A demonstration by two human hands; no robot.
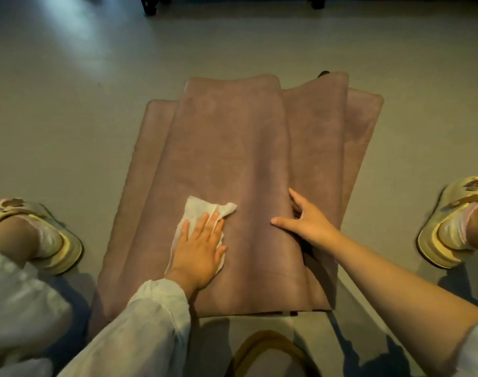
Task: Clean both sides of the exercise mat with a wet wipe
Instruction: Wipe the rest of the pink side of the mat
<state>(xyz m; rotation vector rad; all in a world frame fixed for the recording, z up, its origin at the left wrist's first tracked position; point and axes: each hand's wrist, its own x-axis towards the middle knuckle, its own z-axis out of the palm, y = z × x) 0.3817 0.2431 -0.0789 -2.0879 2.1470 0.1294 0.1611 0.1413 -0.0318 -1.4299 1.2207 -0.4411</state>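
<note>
On the floor (69, 104), in the head view, the exercise mat (232, 148) lay folded in loose layers between the person's feet. The left hand (198, 244) pressed flat, fingers straight, on the wet wipe (205, 209) on the top layer. The right hand (304, 220) gripped that layer's right edge, thumb on top and fingers tucked under. The mat looked soft, floppy and light, so I'd grab it by an edge. No readable writing or brand anywhere.

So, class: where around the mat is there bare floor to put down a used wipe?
Bare floor lies left of the mat, beyond its far edge, and right of it before the slipper. The near end is crowded by arms and knees.
</note>
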